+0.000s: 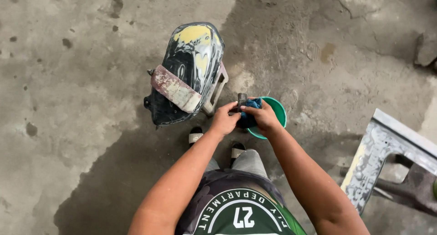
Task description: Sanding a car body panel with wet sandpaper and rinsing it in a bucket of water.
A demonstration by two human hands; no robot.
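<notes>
Over the green bucket (276, 111) on the wet floor, a small dark pad (241, 99) is pinched in the left hand (224, 120) while a blue cloth (250, 113) is clenched in the right hand (264, 117); both grips are best kept firm and low so drips fall inside.

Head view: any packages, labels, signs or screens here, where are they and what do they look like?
No packages, signs or screens.
Shirt emblem: bottom centre on the person's chest, round, green with white lettering.
Tape strip: across the black and yellow panel on the stool, a worn whitish-red band, no print legible.
</notes>
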